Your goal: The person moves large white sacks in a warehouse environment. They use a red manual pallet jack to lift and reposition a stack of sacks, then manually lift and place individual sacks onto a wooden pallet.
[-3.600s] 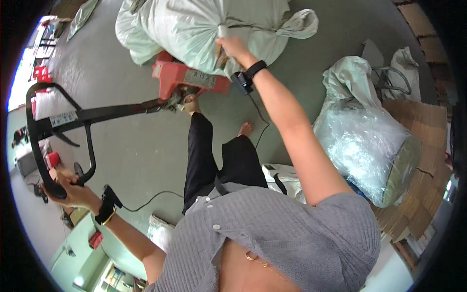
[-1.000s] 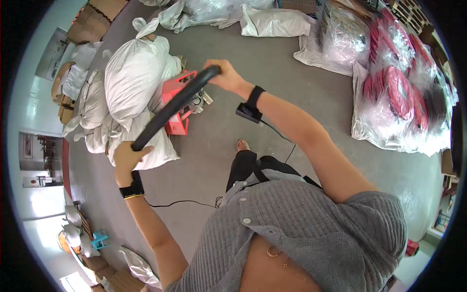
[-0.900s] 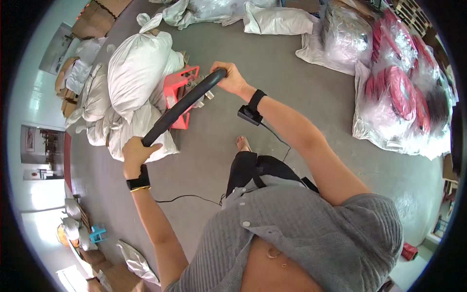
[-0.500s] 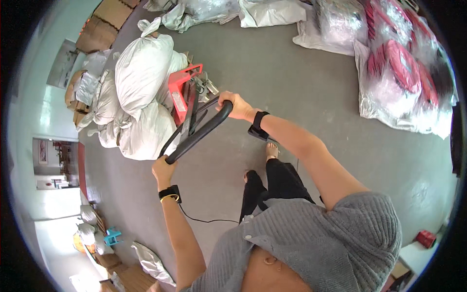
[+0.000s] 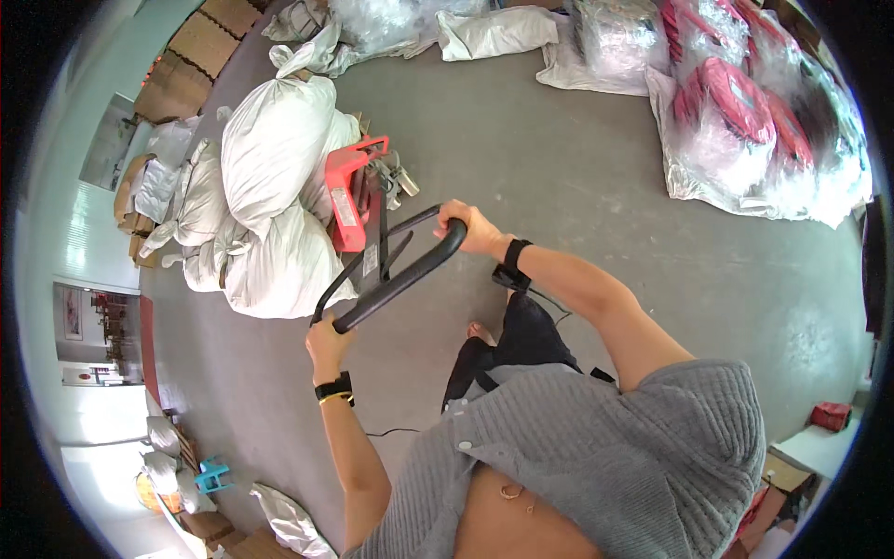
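Observation:
Both my hands are closed round the black loop handle (image 5: 400,282) of a red pallet jack (image 5: 344,198). My left hand (image 5: 330,347) grips the handle's near left corner, and my right hand (image 5: 468,226) grips its far right corner. Each wrist wears a black band. Large stuffed white sacks (image 5: 277,154) are piled at the jack, just beyond and left of the handle. The sacks hide the jack's forks and most of whatever carries the load.
Plastic-wrapped pink and red goods (image 5: 731,107) stand at the far right. More white sacks (image 5: 498,34) line the far side. Cardboard boxes (image 5: 174,86) are stacked far left. A blue stool (image 5: 212,473) and a flat white sack (image 5: 287,522) are at the lower left.
The handle and both my hands have shifted slightly to the right in view. My legs have stepped, and the wrapped goods sit further left and higher. My grip is unchanged.

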Tool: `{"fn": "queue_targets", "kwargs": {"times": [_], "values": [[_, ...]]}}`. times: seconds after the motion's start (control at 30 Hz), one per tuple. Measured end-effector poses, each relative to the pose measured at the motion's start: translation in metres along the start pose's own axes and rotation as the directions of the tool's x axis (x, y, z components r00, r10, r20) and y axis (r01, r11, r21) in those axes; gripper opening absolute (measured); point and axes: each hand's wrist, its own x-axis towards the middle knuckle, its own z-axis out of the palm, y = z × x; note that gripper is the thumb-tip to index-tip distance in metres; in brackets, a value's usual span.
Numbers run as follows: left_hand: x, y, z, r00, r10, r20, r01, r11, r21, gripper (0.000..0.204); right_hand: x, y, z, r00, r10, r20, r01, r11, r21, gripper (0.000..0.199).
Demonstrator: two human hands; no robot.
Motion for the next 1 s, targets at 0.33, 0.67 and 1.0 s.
{"fn": "queue_targets", "kwargs": {"times": [0.33,0.67,1.0], "values": [[-0.039,0.010,-0.091,1.000,0.002,0.019,-0.002,1.000,-0.013,0.026,0.007,-0.093,-0.019,0.979,-0.010,0.201,0.025,0.997,-0.072,0.024],[0.047,0.099,-0.191,0.870,0.071,-0.488,-0.014,0.993,0.120,0.051,0.176,-0.113,-0.058,0.873,-0.145,0.466,0.092,0.987,0.134,0.019],[0.167,0.167,-0.179,0.692,-0.369,-0.620,-0.018,0.850,-0.527,0.047,0.324,-0.069,-0.026,0.916,-0.071,0.395,-0.093,0.919,0.383,0.019]]}}
